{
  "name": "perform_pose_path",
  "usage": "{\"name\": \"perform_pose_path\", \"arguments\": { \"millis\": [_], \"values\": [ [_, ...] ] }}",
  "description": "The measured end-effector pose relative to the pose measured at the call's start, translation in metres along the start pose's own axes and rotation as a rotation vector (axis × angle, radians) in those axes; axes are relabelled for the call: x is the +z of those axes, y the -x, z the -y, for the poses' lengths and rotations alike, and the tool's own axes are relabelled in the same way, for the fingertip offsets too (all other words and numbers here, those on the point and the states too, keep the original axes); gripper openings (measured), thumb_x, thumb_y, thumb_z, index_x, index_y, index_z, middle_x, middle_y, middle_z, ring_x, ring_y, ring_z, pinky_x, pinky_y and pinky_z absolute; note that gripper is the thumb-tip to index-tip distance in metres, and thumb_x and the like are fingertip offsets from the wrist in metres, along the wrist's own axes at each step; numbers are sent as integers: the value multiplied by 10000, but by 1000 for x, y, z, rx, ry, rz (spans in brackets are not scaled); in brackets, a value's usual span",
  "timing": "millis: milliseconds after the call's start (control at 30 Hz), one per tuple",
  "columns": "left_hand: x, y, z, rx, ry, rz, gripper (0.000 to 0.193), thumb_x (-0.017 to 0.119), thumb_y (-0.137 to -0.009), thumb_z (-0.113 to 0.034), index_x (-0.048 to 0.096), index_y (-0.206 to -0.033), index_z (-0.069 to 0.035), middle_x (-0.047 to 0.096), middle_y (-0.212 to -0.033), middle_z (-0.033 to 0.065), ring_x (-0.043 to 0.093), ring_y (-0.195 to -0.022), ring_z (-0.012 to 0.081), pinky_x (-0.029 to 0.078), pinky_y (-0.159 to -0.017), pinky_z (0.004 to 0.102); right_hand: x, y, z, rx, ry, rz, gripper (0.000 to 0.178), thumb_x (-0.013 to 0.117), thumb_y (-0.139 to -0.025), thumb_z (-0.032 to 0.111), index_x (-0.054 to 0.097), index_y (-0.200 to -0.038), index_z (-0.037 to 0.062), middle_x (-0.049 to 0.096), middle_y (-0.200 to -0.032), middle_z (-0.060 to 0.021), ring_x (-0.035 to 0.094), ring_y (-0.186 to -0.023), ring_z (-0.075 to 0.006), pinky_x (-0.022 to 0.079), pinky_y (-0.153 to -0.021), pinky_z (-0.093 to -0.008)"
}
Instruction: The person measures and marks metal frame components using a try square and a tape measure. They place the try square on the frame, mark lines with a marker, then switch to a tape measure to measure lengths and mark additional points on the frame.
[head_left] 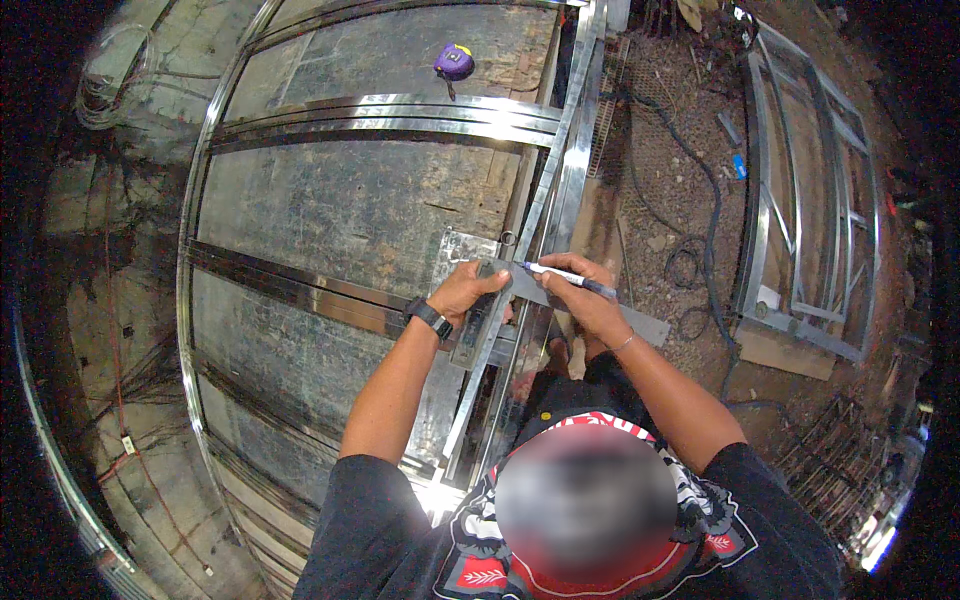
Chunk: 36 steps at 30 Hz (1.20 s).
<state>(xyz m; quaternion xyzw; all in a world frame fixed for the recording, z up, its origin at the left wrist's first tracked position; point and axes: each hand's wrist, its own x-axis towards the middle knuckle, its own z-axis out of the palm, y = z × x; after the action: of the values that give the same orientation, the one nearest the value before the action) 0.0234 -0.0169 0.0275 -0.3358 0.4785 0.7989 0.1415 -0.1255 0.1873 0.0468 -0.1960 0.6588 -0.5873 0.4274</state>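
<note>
My left hand point(462, 294), with a dark watch on its wrist, is closed on a flat metal square point(526, 289) at the near right edge of the shiny metal frame point(330, 128). Its thumb lies across the square's top. The grey blade sticks out to the right, beneath my right hand point(592, 305). That hand grips a white marker pen point(562, 273) with dark ends. The pen's tip points left and sits close to the square by my left thumb; whether it touches the metal I cannot tell.
A purple tape measure point(455, 62) lies on the worn board point(350, 200) at the far side. Right of the frame, a dark cable point(712, 230) runs over the ground beside a second metal frame point(750, 240). Coiled wire point(105, 100) is at the far left.
</note>
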Motion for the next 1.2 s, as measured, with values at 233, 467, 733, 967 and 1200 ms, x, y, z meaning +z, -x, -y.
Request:
{"name": "perform_pose_path", "arguments": {
  "millis": [233,467,733,967,1200],
  "values": [
    [3,2,-2,1,22,-26,396,784,-947,-343,642,-1105,-9,733,-862,101,721,-663,185,604,-600,345,0,-3,-6,-62,9,32,276,735,-969,202,728,-1177,21,736,-1038,-32,651,-935,-93,535,-834,-269],
    [-1,-2,1,-14,79,23,461,811,-925,-293,591,-1151,42,716,-927,156,752,-718,247,656,-603,370,-9,1,-11,-40,73,4,263,735,-960,184,728,-1166,20,747,-1041,-59,684,-933,-129,544,-844,-287],
    [-3,-6,8,-20,139,-22,441,801,-934,-267,580,-1159,41,719,-960,167,761,-756,270,671,-632,393,-28,34,-12,-496,660,-174,399,787,-885,260,658,-1192,39,666,-1070,-184,651,-1045,-371,507,-953,-447],
    [-26,2,12,-42,345,208,511,748,-923,-177,569,-1328,79,722,-1166,221,757,-1001,335,639,-907,481,-40,51,-41,-501,701,-56,429,822,-810,165,590,-1149,44,618,-1116,-207,627,-1078,-413,522,-921,-452],
    [-23,14,8,-51,336,275,573,732,-866,-116,548,-1385,44,722,-1193,188,721,-1104,333,567,-1023,457,-36,58,-38,-478,647,21,442,829,-786,139,593,-1152,70,639,-1153,-180,669,-1050,-391,561,-880,-426]
  ]
}}
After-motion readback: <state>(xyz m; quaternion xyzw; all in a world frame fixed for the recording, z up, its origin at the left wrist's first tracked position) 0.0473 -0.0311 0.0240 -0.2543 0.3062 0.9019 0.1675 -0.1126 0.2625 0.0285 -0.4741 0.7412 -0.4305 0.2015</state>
